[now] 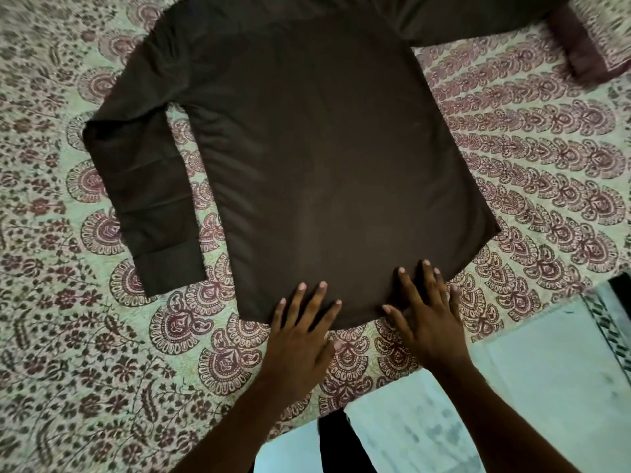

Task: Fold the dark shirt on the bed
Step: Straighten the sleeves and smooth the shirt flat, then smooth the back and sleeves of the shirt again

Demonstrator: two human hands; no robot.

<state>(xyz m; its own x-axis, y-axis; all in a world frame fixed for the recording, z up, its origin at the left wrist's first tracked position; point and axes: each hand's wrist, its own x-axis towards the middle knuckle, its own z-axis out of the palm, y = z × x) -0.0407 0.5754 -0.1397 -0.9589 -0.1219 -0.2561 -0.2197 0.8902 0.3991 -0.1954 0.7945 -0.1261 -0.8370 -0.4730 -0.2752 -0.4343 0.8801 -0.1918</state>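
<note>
Dark shirt is spread flat on the patterned bedsheet, filling the frame's centre. Its bottom hem is pressed by the left hand and the right hand, fingers straight and spread wide.

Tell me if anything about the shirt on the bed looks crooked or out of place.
The sleeves are uneven: the dark shirt lies flat, its left sleeve bent down beside the body, the other sleeve stretched toward the pillow. The left hand and right hand press flat on the hem.
</note>
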